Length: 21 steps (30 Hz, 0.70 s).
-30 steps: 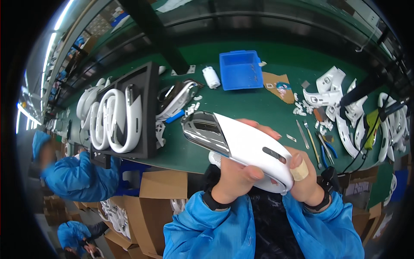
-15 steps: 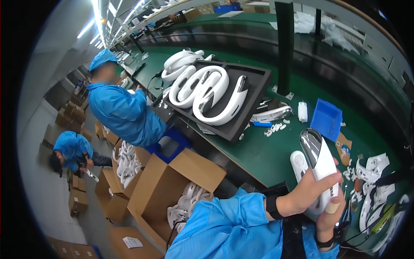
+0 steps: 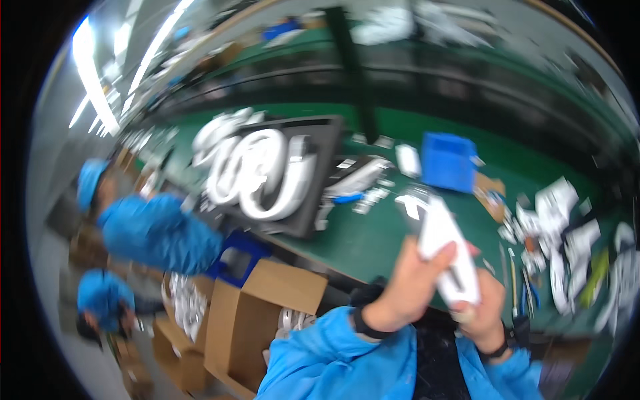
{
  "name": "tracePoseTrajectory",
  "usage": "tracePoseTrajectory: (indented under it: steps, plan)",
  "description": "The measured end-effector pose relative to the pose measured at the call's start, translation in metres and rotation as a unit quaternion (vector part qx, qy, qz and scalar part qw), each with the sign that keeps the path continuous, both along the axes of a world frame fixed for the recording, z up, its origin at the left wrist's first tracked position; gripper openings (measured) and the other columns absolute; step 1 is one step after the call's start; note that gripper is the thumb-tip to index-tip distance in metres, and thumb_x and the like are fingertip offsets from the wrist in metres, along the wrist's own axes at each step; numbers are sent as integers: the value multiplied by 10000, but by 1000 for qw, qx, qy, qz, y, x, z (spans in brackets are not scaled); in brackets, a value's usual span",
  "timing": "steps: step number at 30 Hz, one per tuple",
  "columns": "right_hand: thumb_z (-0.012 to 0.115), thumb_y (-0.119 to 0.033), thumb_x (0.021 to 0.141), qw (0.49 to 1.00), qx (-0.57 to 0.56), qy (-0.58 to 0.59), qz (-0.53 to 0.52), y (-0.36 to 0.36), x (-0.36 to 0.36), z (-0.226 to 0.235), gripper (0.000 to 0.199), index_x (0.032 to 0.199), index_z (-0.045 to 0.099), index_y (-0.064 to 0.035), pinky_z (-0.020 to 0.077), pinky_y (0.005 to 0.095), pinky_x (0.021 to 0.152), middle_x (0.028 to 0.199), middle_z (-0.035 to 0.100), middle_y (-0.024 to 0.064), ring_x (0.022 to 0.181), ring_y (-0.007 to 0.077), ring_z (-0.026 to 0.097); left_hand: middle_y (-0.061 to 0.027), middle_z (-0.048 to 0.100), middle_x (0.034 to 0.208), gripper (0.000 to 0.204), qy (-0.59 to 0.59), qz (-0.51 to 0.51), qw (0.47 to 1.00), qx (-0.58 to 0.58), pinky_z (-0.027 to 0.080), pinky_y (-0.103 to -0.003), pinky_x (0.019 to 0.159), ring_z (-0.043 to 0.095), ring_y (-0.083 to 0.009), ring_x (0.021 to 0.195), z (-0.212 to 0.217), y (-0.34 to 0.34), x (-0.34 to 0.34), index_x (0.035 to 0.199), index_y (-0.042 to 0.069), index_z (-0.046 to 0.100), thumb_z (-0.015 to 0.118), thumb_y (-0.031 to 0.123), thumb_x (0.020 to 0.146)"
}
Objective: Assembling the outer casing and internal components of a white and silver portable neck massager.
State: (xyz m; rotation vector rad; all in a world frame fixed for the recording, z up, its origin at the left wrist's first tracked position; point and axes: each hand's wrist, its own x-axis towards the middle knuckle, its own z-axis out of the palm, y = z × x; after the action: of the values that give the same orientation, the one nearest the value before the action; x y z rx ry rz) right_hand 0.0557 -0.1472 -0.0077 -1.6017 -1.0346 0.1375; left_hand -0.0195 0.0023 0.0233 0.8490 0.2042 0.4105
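Both my hands hold a white curved device [image 3: 440, 230] with a glossy silver-grey end, in front of me over the near edge of the green bench. My left hand [image 3: 408, 281] wraps its left side, thumb across the white body. My right hand [image 3: 485, 303] closes round its lower right part. The silver end points away from me, tilted to the left. Motion blur hides the finer details.
A black divided tray [image 3: 327, 147] with several white looped devices stands left on the green bench [image 3: 373, 247]. A blue bin [image 3: 448, 163] sits beyond my hands; white shells [image 3: 557, 207] and tools lie right. Cardboard boxes [image 3: 230, 333] and two people in blue [image 3: 153, 233] are left.
My view has turned to the right, so the bench and tray appear further left. The device stays in both hands; it now leans more to the left, its silver end further from me.
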Motion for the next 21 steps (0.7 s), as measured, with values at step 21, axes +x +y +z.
tracePoseTrajectory:
  steps: [21]
  plan:
    - [795, -545, 785, 991, 22, -133, -24, 21, 2, -8, 570, 726, 525, -47, 472, 375, 526, 647, 528, 105, 555, 283, 566, -200, 627, 1139, 799, 35, 5, 999, 41, 529, -411, 946, 636, -273, 1057, -32, 12, -5, 1493, 19, 293, 662, 463, 940]
